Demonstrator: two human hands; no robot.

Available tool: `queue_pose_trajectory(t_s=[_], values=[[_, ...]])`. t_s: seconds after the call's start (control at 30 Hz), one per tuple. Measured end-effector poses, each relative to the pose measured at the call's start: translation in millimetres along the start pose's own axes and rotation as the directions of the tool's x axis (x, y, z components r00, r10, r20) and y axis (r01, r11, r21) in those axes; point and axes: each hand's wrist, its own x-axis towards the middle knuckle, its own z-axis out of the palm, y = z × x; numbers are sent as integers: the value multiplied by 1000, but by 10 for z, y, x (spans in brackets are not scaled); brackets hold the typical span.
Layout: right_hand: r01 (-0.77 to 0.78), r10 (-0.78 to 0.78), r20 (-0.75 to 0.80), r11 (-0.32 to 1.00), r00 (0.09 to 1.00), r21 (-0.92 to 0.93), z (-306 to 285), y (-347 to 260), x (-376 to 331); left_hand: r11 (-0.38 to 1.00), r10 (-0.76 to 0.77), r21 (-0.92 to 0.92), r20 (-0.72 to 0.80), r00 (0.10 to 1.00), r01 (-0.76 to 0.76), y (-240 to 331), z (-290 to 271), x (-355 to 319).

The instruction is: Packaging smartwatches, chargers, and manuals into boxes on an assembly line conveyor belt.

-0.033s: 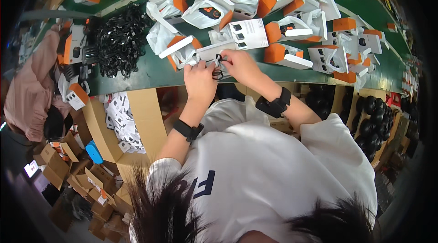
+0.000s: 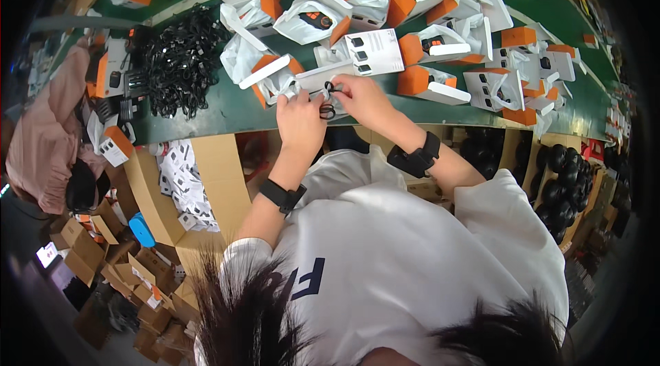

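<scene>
Hardly anything differs from the earlier frame: both hands keep the same pose, and only the black wristbands [image 2: 415,155] sit a touch farther apart. The right hand [image 2: 368,101] pinches a looped black cable [image 2: 328,112] between thumb and fingertips, at the near edge of the green table [image 2: 440,114]. The left hand [image 2: 301,120] has its fingers curled just beside the loops; whether they grip the cable, I cannot tell. The open orange-and-white boxes [image 2: 434,85] and the heap of black cables [image 2: 182,63] lie unchanged.
</scene>
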Motion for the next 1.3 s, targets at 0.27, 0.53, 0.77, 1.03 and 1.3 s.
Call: queue_pose_trajectory(t_s=[0.27, 0.53, 0.77, 1.03, 1.3], values=[[221, -222, 27, 933, 975, -283, -20, 117, -81, 1000, -25, 18, 165, 986, 22, 48, 9, 45], [85, -68, 84, 973, 994, -214, -88, 62, -93, 999, -14, -42, 76, 997, 17, 36, 48, -21], [224, -205, 111, 955, 972, -194, -66, 153, -68, 999, 37, -15, 94, 995, -36, 43, 91, 65], [60, -4, -343, 986, 939, 155, 29, 182, -436, 999, 39, -24, 155, 987, -35, 57, 86, 81], [142, -178, -166, 968, 970, -206, 19, 238, -485, 970, 216, -138, 123, 969, -199, -33, 100, 108]])
